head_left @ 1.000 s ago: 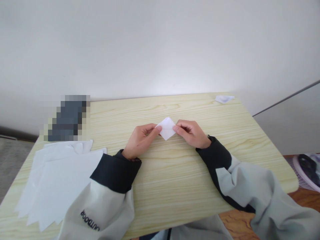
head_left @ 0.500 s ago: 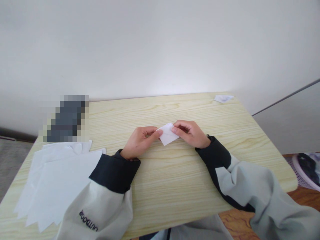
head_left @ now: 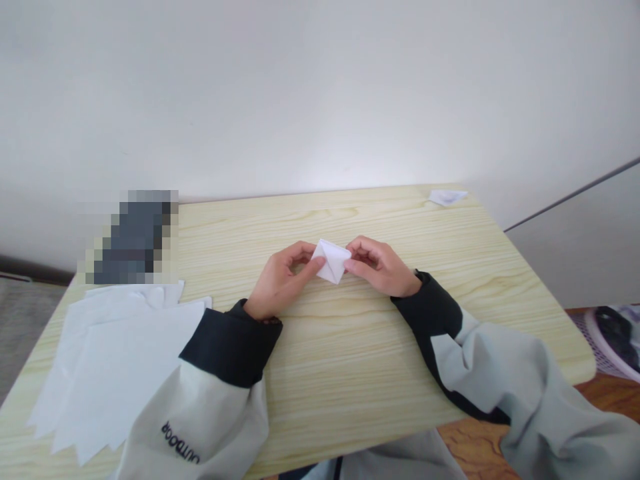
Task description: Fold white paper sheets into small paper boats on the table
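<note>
A small folded piece of white paper is held above the middle of the table, with a diagonal crease or flap edge across its face. My left hand pinches its left side between thumb and fingers. At its right corner, my right hand grips the paper the same way, thumb towards me. The fingertips behind the paper are partly hidden.
White paper sheets lie overlapping on the table's left side, partly under my left sleeve. Beyond them is a pixelated dark object. A folded white paper piece rests at the far right corner. A basket stands right of the table.
The folded paper has been turned in my fingers, and its diagonal fold now faces up. Both hands have shifted only slightly.
</note>
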Motion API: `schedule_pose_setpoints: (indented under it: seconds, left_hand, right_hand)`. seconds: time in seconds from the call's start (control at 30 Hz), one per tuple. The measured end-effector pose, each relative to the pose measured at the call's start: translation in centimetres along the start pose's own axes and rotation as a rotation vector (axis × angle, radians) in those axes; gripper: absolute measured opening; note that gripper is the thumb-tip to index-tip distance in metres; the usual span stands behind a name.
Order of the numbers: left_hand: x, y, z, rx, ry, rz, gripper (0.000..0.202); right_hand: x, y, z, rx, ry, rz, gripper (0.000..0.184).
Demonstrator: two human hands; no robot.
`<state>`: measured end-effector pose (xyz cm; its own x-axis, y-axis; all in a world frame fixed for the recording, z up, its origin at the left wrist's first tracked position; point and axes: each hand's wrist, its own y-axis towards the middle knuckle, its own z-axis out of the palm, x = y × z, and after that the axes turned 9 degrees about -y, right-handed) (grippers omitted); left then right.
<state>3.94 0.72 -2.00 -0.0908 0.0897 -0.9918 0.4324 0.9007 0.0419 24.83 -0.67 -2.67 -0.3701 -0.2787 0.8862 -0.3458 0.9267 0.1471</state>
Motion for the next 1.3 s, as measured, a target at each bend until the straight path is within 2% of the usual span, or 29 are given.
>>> schedule_pose_setpoints:
  seconds: [0.2,0.43,0.67,0.97,1.3]
  left_hand:
    - [-0.01,0.05,-0.09,-0.004,0.05,0.011,0.036]
    - [-0.29,-0.03,0.15,-0.002,0.02,-0.064,0.041]
    - [-0.03,0.09,0.16,-0.039,-0.032,-0.013,0.033]
    - [0.02,0.01,0.0,0.029,0.043,0.0,0.036]
    - [-0.2,-0.16,-0.09,-0.01,0.111,-0.059,0.038]
  right_hand:
    - [0.16,0.09,0.05,0.034,-0.073,0.008,0.019]
    - [-0.16,0.05,0.2,-0.03,-0.042,0.038,0.02]
    - [0.0,-0.01,-0.07,0.113,-0.194,-0.026,0.02]
    - [0.07,-0.09,-0.04,0.055,-0.185,0.006,0.026]
    - [0.17,0.07,-0.06,0.056,-0.237,-0.028,0.026]
